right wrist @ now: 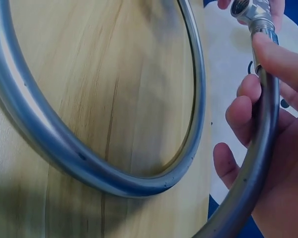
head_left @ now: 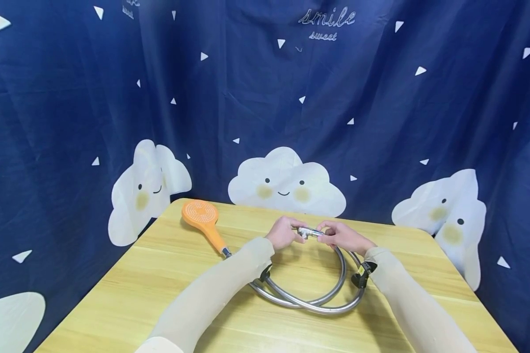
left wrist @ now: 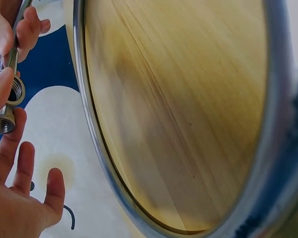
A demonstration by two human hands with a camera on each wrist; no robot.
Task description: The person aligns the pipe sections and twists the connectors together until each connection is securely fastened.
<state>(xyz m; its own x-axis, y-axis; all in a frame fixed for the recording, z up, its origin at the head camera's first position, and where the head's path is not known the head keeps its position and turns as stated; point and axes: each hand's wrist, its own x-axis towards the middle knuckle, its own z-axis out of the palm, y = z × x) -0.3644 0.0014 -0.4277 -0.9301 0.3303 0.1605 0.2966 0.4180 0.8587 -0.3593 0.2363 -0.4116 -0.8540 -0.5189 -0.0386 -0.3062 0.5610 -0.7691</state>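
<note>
My left hand pinches a shiny metal tee fitting between thumb and fingers above the table. Threaded openings of the fitting show in the left wrist view. On its other side, the end nut of a grey metal shower hose meets the fitting. My right hand grips this hose end, thumb at the nut and fingers curled along the hose. The hose loops below both hands. An orange shower head lies at the far left, its handle joined to a metal connector.
The light wooden table carries the crossed loops of hose between my forearms. A dark blue curtain with white clouds and triangles hangs around the table's back and sides. My left sleeve covers part of the hose.
</note>
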